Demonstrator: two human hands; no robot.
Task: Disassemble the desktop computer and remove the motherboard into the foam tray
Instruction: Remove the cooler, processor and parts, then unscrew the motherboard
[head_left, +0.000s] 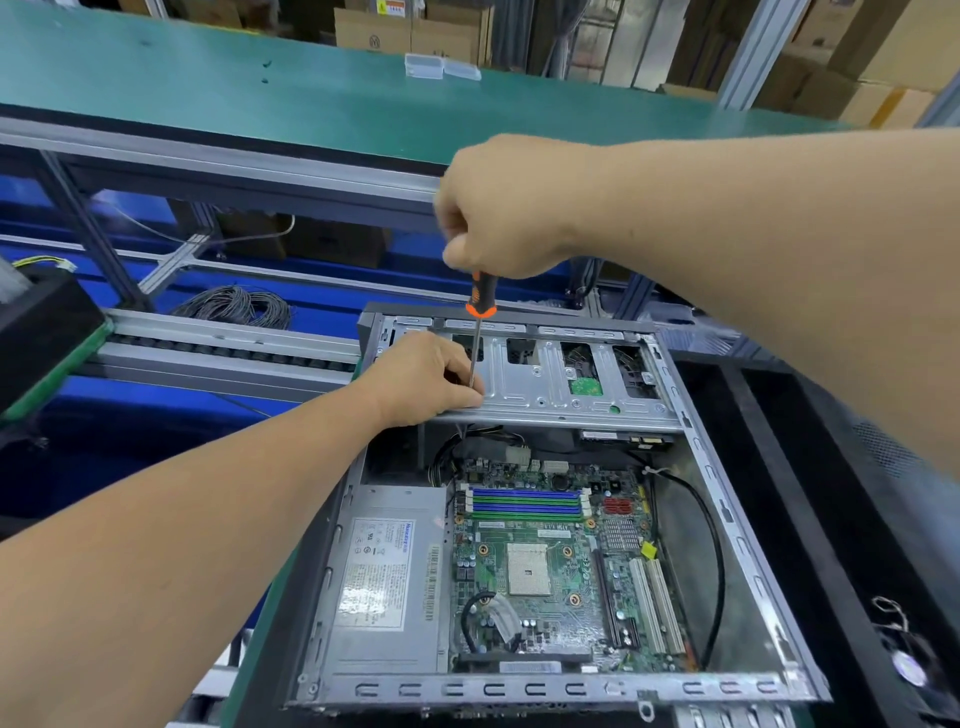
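An open desktop computer case lies on its side in front of me. Inside it sits the green motherboard with blue and green memory slots, beside a grey power supply. A silver drive cage spans the case's far end. My right hand grips the black-and-orange handle of a screwdriver, held upright with its tip on the cage's left part. My left hand rests on the cage and pinches the shaft near the tip.
A black foam tray lies right of the case, with a small fan at its near end. A roller conveyor rail runs to the left. A green bench top with clear plastic boxes stands beyond. Coiled cable lies below.
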